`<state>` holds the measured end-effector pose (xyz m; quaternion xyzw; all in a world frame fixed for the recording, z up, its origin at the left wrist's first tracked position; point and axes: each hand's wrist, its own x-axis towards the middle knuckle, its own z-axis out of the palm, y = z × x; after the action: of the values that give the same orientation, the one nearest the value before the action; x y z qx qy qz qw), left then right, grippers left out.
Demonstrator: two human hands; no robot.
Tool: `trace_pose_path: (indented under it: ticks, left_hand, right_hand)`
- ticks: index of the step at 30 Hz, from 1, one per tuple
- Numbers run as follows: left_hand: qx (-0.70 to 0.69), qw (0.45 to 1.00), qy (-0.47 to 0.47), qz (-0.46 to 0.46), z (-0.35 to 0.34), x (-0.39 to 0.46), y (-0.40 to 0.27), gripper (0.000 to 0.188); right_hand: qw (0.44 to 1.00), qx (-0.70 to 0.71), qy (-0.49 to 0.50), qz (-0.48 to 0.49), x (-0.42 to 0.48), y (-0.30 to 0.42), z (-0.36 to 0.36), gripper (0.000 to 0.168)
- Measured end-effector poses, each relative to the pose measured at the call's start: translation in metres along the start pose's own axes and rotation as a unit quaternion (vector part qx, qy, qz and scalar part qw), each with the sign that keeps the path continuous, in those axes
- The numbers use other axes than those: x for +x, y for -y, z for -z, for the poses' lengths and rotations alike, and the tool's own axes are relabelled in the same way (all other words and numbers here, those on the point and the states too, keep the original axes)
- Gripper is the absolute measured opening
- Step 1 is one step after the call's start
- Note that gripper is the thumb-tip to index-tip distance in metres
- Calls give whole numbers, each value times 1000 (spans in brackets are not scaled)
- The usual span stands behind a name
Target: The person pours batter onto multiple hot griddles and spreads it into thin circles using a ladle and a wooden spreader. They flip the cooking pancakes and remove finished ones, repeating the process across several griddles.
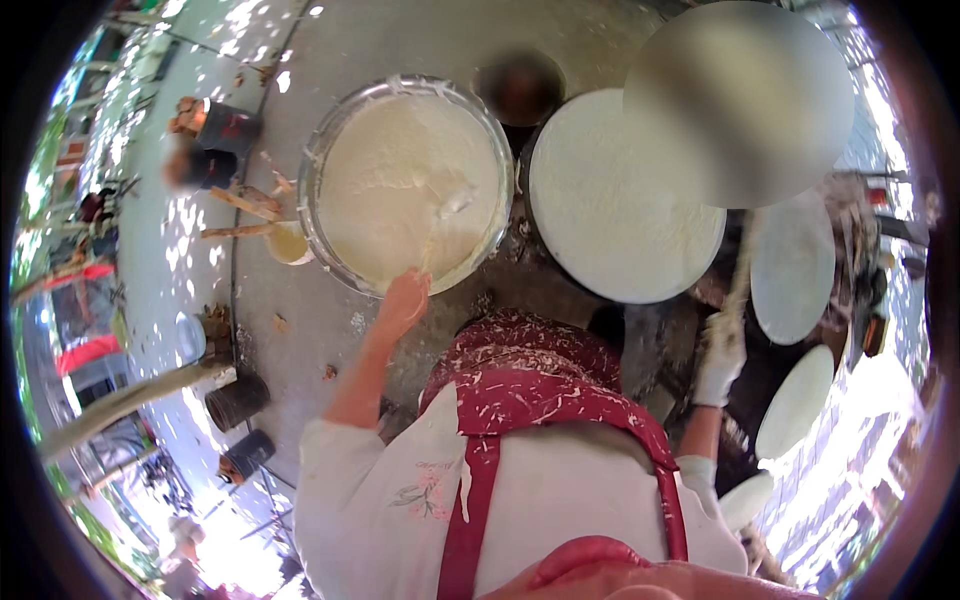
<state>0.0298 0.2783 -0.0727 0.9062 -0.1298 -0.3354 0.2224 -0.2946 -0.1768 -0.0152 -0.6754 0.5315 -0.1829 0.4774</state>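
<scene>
My bare left hand [407, 300] grips the thin handle of a ladle [452, 202]. The ladle's head rests in creamy white batter [375, 169], which fills a wide metal basin [308, 217]. To the basin's right is a large round pale surface [622, 210], coated with a thin white layer. My right hand [721, 360], in a pale glove, is closed around a long stick [741, 274] that points away from me. A blurred round patch hides the stick's far end and part of the round surface.
Several white discs [793, 262] stand along the right side. Left of the basin sit a small yellowish vessel [287, 244] and wooden sticks [244, 202]. Dark cylinders [229, 125] line the floor further left, near a wooden pole [135, 405]. A person [184, 551] is at lower left.
</scene>
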Motion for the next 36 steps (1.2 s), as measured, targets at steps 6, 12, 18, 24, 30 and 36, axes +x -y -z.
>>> trace_pose_path:
  ticks: [6, 12, 18, 24, 30, 36]
  left_hand:
    - [181, 981, -11, -70, 14, 129, 9, 37]
    - [205, 969, 52, -127, 9, 189, 46, 41]
    - [-51, 957, 275, -82, -21, 166, 133, 43]
    - [-596, 726, 331, 92, -84, 42, 127, 42]
    - [-863, 369, 344, 28, -117, -44, 86, 30]
    - [-916, 278, 288, 11, 11, -156, 26, 23]
  right_hand:
    - [982, 82, 28, -170, -192, -26, -81, 47]
    - [981, 59, 17, -182, -250, -30, -115, 47]
    - [962, 140, 143, -184, -288, -60, -147, 59]
    - [924, -119, 315, -184, -319, -92, -182, 56]
    - [889, 27, 373, -263, -357, -69, -143, 46]
    - [926, -74, 371, -15, -388, -45, -99, 56]
